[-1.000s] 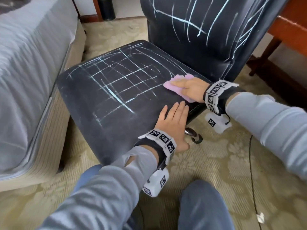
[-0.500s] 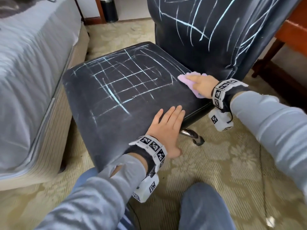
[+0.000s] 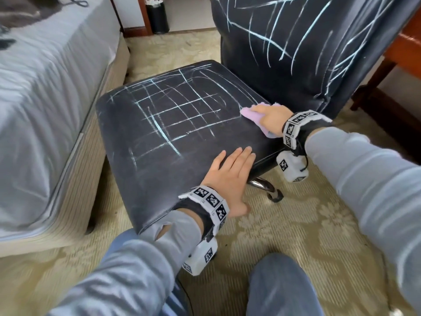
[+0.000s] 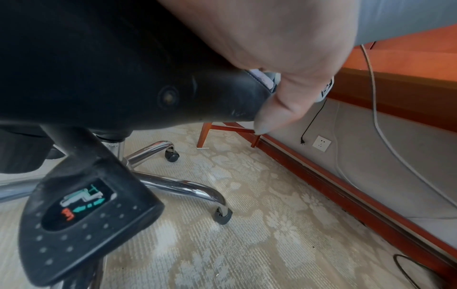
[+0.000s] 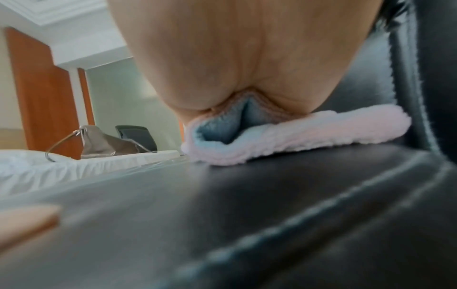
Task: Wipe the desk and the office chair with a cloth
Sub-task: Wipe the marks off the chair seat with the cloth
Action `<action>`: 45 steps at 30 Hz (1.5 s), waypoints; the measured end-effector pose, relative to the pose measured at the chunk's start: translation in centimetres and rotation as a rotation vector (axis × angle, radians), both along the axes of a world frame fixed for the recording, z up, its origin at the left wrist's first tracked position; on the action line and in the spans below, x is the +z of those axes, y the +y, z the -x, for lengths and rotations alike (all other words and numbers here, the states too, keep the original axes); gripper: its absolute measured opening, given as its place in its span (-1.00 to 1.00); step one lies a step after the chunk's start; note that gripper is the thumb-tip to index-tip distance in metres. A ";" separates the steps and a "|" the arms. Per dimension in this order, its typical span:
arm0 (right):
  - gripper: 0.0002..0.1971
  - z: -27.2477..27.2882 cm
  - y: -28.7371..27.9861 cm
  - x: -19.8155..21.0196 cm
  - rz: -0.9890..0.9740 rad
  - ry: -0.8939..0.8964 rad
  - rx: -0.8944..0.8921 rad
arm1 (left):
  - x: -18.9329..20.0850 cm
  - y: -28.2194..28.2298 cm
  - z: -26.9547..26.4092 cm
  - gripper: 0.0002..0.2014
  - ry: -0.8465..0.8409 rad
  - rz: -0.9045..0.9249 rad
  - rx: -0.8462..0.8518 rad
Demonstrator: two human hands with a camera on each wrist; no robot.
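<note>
Beside the bed [image 3: 41, 92], on patterned carpet [image 3: 296, 236], stands the chalk-streaked office chair [image 3: 173, 142]. The right hand [image 3: 271, 117] presses the pink cloth [image 3: 251, 116] flat on the seat's rear corner by the backrest; the left hand [image 3: 227, 176] lies flat, fingers straight, on the front edge.

The black leather chair [image 3: 182, 137] stood upright, its seat and backrest scrawled with pale chalk lines. A folded pink cloth [image 3: 252, 116] lay pressed at the seat's rear right corner.

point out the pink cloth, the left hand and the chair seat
pink cloth [image 3: 251, 114]: head view, bare pink part left of the fingers
left hand [image 3: 227, 176]: head view, back of the hand
chair seat [image 3: 155, 156]: head view, bare black cushion with chalk lines
</note>
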State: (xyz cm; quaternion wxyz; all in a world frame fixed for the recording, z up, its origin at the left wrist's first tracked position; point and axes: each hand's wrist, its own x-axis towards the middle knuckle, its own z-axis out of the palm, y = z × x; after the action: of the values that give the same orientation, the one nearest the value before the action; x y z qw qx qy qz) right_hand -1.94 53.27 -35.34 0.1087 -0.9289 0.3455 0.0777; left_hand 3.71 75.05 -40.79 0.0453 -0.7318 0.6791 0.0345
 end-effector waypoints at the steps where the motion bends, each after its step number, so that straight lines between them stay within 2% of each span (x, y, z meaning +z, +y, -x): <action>1: -0.74 -0.1 0.0 -0.4 -0.005 0.054 0.047 | -0.1 -0.1 0.0 0.23 -0.001 0.001 0.002; 2: -0.74 -0.2 0.3 -0.6 0.032 0.157 0.143 | -0.2 -0.1 0.1 0.23 0.000 0.002 0.003; 5: -0.58 -2.0 2.1 0.1 0.028 0.091 0.020 | -0.3 -0.2 0.2 0.24 -0.007 0.010 0.007; 8: -0.56 -0.3 5.2 0.2 0.121 -0.015 0.335 | 0.0 -0.2 0.3 0.24 0.001 0.010 0.005; 10: -0.63 0.6 5.9 0.6 0.016 -0.148 0.352 | 0.1 -0.2 0.2 0.24 0.006 0.010 0.001; 12: -0.60 1.1 5.4 1.8 -0.217 -0.153 0.119 | 0.1 -0.2 0.1 0.23 0.016 0.027 -0.006; 13: -0.63 1.4 4.9 2.1 -0.370 -0.269 -0.016 | 0.1 -0.2 0.0 0.23 0.024 0.037 -0.008; 14: -0.66 1.6 4.3 2.2 -0.539 -0.485 -0.140 | 0.1 -0.2 0.0 0.22 0.039 0.044 -0.010; 15: -0.68 1.8 3.5 2.3 -0.625 -0.701 -0.248 | 0.0 -0.1 -0.1 0.20 0.063 0.046 -0.010; 16: -0.70 1.9 2.7 2.0 -0.616 -0.833 -0.339 | 0.2 -0.1 -0.2 0.19 0.100 0.048 -0.009; 17: -0.74 2.1 2.1 1.9 -0.511 -0.848 -0.411 | 0.4 -0.2 -0.3 0.16 0.153 0.053 -0.005; 19: -0.76 2.4 1.5 1.7 -0.255 -0.672 -0.495 | 1.6 -0.4 -0.7 0.00 0.326 0.087 0.035; 21: -0.77 2.8 1.5 0.9 -0.091 -0.466 -0.478 | 3.0 -0.7 -1.1 -0.36 0.488 0.198 0.104; 23: -0.79 3.0 2.1 0.7 -0.095 -0.383 -0.478 | 4.3 -1.4 -1.4 -0.74 0.538 0.302 0.212; 25: -0.72 2.8 2.3 0.7 -0.120 -0.336 -0.493 | 5.2 -2.2 -1.4 -0.88 0.512 0.314 0.290; 27: -0.69 2.6 2.3 1.1 -0.175 -0.312 -0.505 | 5.7 -3.2 -1.4 -0.87 0.484 0.297 0.297; 29: -0.74 2.5 2.4 1.5 -0.278 -0.351 -0.500 | 5.8 -4.1 -1.1 -0.68 0.452 0.263 0.301; 31: -0.78 2.6 2.9 1.7 -0.402 -0.452 -0.458 | 5.7 -4.8 -0.9 -0.46 0.396 0.230 0.339; 33: -0.77 2.9 3.5 2.1 -0.520 -0.608 -0.426 | 5.3 -5.0 -0.7 -0.34 0.347 0.226 0.376; 35: -0.75 3.0 4.0 2.7 -0.632 -0.748 -0.418 | 5.0 -5.1 -1.0 -0.38 0.345 0.248 0.411; 37: -0.69 3.1 3.9 3.3 -0.718 -0.840 -0.401 | 4.9 -5.1 -1.7 -0.53 0.389 0.297 0.434; 40: -0.49 3.3 3.5 3.5 -0.662 -0.828 -0.333 | 5.1 -4.8 -3.2 -0.66 0.485 0.388 0.463; 43: -0.31 3.0 3.5 2.8 -0.382 -0.652 -0.206 | 5.6 -4.2 -4.6 -0.68 0.667 0.457 0.492; 45: -0.20 2.7 3.8 2.4 -0.226 -0.544 -0.127 | 5.5 -4.2 -5.5 -0.77 0.734 0.476 0.546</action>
State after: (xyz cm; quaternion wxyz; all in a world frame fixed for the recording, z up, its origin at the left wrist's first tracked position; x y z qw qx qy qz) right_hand -4.68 57.09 -32.92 0.3046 -0.8741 0.3503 -0.1431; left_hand 9.22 70.82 -35.29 -0.3743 -0.8122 0.4236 0.1440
